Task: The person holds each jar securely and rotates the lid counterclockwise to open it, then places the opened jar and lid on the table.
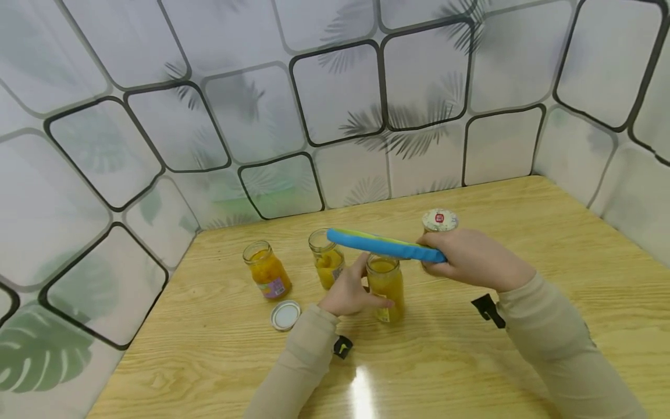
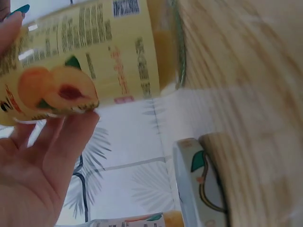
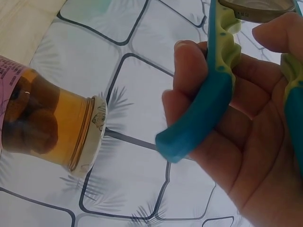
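Beige sleeves (image 1: 555, 343) are seen closest, stretched over the table (image 1: 209, 361), whose back edge is met by a patterned wall cover (image 1: 340, 93). A peach jar (image 1: 388, 291) is held by the left hand (image 1: 348, 294), with fingers wrapped round its side, well in front of the back edge. By the right hand (image 1: 468, 256), a blue and green opener (image 1: 384, 243) is gripped right above the jar's mouth. Between the opener's arms, a metal lid (image 3: 262, 12) is shown in the right wrist view, so the step in hand is judged to be the taking off of that lid. For the next move, the lid would need to be let go and put down, with the jar held still so no juice is spilled.

Toward the left edge, an open jar (image 1: 269, 279) with a purple label is seen, and a flat round cap (image 1: 285, 315) is laid near it. Another open jar (image 1: 328, 265) is partly hidden by the left hand, and a white-topped jar (image 1: 439, 220) by the right.

The jars are made of clear, smooth glass and are partly filled with yellow or orange fruit. Wavy green bumps are seen inside the opener, which looks like plastic. Wood lines are spread across the pale table.
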Available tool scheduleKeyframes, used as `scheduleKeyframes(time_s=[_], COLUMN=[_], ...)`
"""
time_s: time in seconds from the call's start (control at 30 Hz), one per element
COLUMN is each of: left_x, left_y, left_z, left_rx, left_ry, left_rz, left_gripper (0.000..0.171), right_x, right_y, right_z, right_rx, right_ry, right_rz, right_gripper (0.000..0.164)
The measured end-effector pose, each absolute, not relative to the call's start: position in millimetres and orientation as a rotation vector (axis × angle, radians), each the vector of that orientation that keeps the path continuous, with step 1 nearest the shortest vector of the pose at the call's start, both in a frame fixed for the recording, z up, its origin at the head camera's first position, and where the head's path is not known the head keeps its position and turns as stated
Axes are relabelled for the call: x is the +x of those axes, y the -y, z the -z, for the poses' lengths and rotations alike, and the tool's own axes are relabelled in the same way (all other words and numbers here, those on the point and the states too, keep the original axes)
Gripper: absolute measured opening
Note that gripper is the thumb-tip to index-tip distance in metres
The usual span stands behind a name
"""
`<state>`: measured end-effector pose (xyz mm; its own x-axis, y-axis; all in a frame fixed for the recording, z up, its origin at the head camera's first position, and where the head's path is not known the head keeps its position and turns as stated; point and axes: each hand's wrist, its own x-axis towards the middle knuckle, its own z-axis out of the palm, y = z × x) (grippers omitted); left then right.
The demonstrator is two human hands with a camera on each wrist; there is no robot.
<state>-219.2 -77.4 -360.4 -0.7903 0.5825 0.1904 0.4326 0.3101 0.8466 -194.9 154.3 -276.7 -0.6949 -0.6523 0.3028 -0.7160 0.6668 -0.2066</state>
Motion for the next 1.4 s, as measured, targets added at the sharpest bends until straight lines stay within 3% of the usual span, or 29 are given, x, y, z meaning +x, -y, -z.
scheduleKeyframes(time_s=[0.23,0.33,0.67,0.87,1.4], left_x=[-208,-209,-234,-245,-265], left_y=[74,72,64,57,49], left_z=[345,344,356,355,356], left_rx=[0.781,0.734,0.686,0.53,0.527], left_ry=[-2.6,-2.589,-2.702,-2.676,-2.637], left_rz=[-1.458,-1.487,-1.46,-1.476,-1.516], left_gripper=[0.055,0.051,0.055,0.067,0.064], right_x=[-196,-195,-194,-194,-193], right_y=[-159,-161,-166,-168,-171], right_z=[276,273,271,270,268], right_rx=[1.056,1.044,0.981,0.971,0.911], right_ry=[2.679,2.678,2.691,2.689,2.688], right_rz=[-0.448,-0.412,-0.391,-0.425,-0.475], right_gripper=[0.01,0.014,0.029,0.023,0.017])
